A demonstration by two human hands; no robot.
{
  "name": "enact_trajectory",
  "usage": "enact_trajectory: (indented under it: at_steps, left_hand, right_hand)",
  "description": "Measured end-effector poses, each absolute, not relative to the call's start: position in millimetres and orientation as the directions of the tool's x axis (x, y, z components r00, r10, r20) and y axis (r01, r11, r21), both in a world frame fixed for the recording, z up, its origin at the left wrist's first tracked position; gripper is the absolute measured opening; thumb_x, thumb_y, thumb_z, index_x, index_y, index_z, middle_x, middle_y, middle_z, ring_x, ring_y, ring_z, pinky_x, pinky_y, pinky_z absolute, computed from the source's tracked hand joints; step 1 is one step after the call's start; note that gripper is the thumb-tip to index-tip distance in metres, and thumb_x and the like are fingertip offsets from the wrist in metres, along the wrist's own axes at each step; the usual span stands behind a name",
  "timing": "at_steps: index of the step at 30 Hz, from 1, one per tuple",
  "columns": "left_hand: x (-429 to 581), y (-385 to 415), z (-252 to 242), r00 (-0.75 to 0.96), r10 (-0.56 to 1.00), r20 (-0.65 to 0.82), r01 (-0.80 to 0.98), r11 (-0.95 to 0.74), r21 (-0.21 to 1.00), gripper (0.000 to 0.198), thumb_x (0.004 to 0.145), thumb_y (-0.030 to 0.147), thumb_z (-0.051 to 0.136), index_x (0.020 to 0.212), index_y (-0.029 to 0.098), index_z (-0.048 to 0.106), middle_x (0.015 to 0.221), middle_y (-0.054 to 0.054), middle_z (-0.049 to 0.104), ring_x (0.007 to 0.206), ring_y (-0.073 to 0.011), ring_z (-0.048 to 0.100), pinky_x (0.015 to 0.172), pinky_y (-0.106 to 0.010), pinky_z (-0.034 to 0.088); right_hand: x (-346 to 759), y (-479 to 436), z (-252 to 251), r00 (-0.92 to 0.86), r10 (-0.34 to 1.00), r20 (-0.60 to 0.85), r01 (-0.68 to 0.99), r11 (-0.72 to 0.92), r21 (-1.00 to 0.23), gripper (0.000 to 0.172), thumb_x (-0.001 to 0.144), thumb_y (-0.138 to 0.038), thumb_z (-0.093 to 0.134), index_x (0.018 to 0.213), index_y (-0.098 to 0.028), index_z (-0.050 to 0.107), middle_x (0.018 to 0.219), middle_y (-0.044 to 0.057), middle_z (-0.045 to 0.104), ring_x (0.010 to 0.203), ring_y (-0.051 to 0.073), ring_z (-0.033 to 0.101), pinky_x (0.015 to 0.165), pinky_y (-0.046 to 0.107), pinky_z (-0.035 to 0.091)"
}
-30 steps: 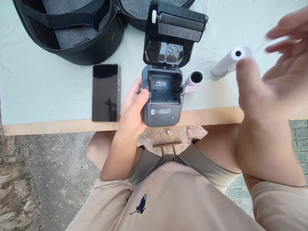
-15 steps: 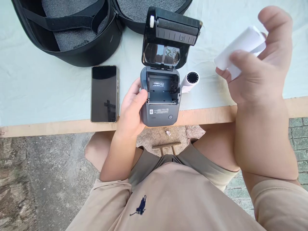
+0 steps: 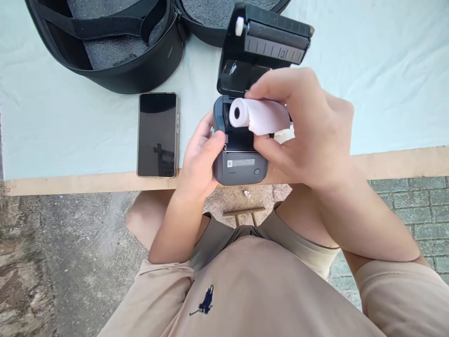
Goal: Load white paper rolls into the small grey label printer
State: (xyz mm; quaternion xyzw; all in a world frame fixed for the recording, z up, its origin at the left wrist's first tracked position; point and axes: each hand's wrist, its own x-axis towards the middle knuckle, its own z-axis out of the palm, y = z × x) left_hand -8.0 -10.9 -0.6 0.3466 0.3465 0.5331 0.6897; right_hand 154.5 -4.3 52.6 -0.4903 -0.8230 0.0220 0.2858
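Pale cloth (image 3: 386, 93) covers the tabletop, and its wooden edge runs across mid-frame. Your right hand (image 3: 308, 131) pinches the white paper roll (image 3: 259, 116) between thumb and fingers, holding it sideways at the mouth of the open bay in the grey printer (image 3: 240, 166) at frame centre. Your left hand (image 3: 198, 161) clasps the printer's left side, thumb on the rim. The lid (image 3: 270, 37) stands open behind the roll. The printer sits at the table's near edge. A phone (image 3: 157, 135) lies flat just left of it. An open black case (image 3: 115, 51), foam-lined, sits upper left, and cloth stretches away to the right.
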Motion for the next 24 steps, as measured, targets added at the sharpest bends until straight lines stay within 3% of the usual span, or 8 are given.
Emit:
enact_trajectory:
  at_steps: [4, 8, 11, 16, 19, 24]
  left_hand:
    - [-10.0, -12.0, -1.4, 0.233, 0.965, -0.125, -0.544, 0.235, 0.805, 0.037, 0.089, 0.035, 0.060, 0.122, 0.020, 0.055, 0.114, -0.004, 0.068, 0.140, -0.0256, 0.048, 0.107, -0.036, 0.052]
    - [-10.6, -12.3, -0.4, 0.248, 0.961, -0.121, -0.552, 0.243, 0.797, 0.036, 0.090, 0.034, 0.058, 0.123, 0.022, 0.054, 0.114, -0.003, 0.067, 0.138, -0.0251, 0.049, 0.107, -0.037, 0.052]
    - [-9.6, -13.1, 2.9, 0.256, 0.960, -0.117, -0.549, 0.244, 0.799, 0.033, 0.092, 0.033, 0.055, 0.122, 0.022, 0.054, 0.116, -0.003, 0.065, 0.138, -0.0244, 0.049, 0.108, -0.039, 0.050]
    - [-9.3, -14.0, 4.6, 0.245, 0.963, -0.110, -0.527, 0.228, 0.819, 0.032, 0.091, 0.034, 0.054, 0.121, 0.021, 0.054, 0.115, -0.004, 0.066, 0.138, -0.0240, 0.048, 0.109, -0.036, 0.048]
    - [-11.7, -13.1, 0.1, 0.253, 0.964, -0.082, -0.497, 0.202, 0.844, 0.039, 0.088, 0.041, 0.059, 0.121, 0.023, 0.053, 0.118, -0.005, 0.065, 0.133, -0.0253, 0.052, 0.105, -0.035, 0.051]
    - [-16.0, -11.8, -7.3, 0.288, 0.956, -0.047, -0.407, 0.167, 0.898, 0.046, 0.079, 0.034, 0.071, 0.120, 0.024, 0.052, 0.124, -0.005, 0.064, 0.117, -0.0257, 0.064, 0.092, -0.035, 0.055]
  right_hand:
    - [153.3, -2.3, 48.2, -0.376, 0.820, 0.431, 0.818, 0.512, -0.261, 0.038, 0.073, -0.012, 0.060, 0.109, -0.023, 0.053, 0.108, 0.001, 0.069, 0.089, 0.017, 0.067, 0.070, 0.030, 0.049]
    - [151.8, 2.8, 42.3, -0.379, 0.823, 0.423, 0.817, 0.512, -0.264, 0.007, 0.085, -0.016, 0.054, 0.087, -0.022, 0.056, 0.093, -0.002, 0.072, 0.089, 0.017, 0.068, 0.074, 0.032, 0.048]
    - [151.7, 4.7, 42.9, -0.377, 0.810, 0.448, 0.801, 0.529, -0.282, 0.010, 0.089, -0.020, 0.052, 0.081, -0.022, 0.058, 0.091, -0.001, 0.072, 0.092, 0.018, 0.066, 0.076, 0.033, 0.048]
    - [153.1, -4.6, 48.7, -0.445, 0.721, 0.531, 0.691, 0.654, -0.309, 0.008, 0.088, -0.017, 0.054, 0.081, -0.021, 0.058, 0.078, 0.001, 0.066, 0.077, 0.016, 0.061, 0.070, 0.033, 0.047]
    - [154.4, -12.0, 47.7, -0.539, 0.696, 0.475, 0.609, 0.711, -0.352, 0.007, 0.088, -0.018, 0.055, 0.083, -0.021, 0.057, 0.082, 0.000, 0.067, 0.080, 0.015, 0.064, 0.072, 0.033, 0.046]
    - [162.7, -13.8, 41.5, -0.558, 0.663, 0.499, 0.541, 0.747, -0.387, 0.007, 0.088, -0.027, 0.061, 0.086, -0.021, 0.061, 0.091, -0.001, 0.071, 0.088, 0.016, 0.065, 0.078, 0.036, 0.047]
